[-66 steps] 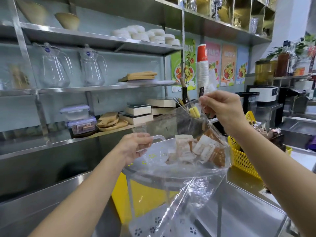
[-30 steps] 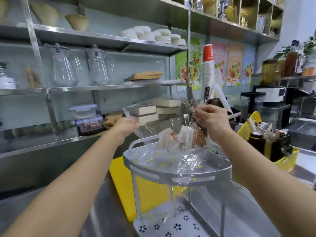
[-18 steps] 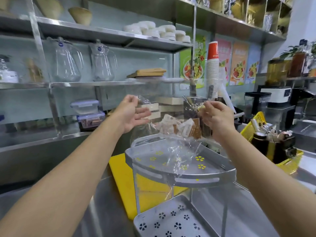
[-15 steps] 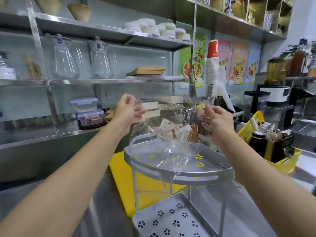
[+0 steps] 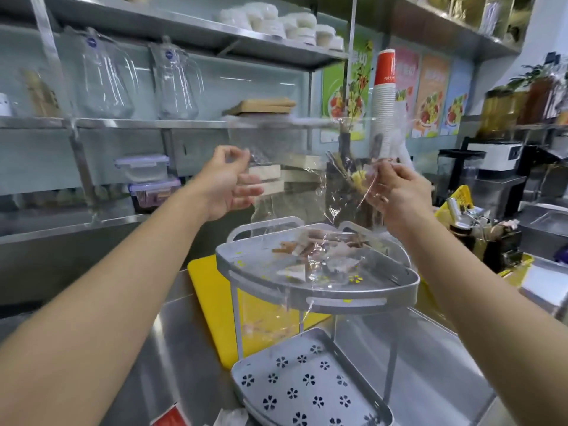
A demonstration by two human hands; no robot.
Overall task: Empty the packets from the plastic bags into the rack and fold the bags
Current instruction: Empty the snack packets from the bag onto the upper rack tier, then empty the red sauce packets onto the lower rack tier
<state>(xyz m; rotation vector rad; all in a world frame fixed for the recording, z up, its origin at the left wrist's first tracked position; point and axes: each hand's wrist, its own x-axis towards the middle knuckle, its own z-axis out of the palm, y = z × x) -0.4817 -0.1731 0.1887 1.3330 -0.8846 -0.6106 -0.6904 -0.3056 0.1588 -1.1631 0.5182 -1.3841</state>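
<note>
A grey two-tier corner rack (image 5: 344,299) stands on the steel counter in front of me. Several small brown and white packets (image 5: 310,250) lie on its top tier. Above that tier I hold a clear plastic bag (image 5: 295,192) upside down, its mouth hanging down over the packets. My left hand (image 5: 227,182) pinches one upper corner of the bag between thumb and forefinger, other fingers spread. My right hand (image 5: 393,192) grips the other corner. The bag's film is blurred, and I cannot tell whether any packet is left inside.
The rack's lower tier (image 5: 307,382) has flower-shaped holes. A yellow board (image 5: 215,302) lies behind the rack. A yellow basket (image 5: 461,198) with tools stands at right. Steel shelves (image 5: 153,123) carry glass jugs and boxes. A tall stack of paper cups (image 5: 385,96) rises behind the bag.
The packets have dropped out of the bag onto the rack's top tier. Both hands have lifted the bag's corners higher and spread apart.
</note>
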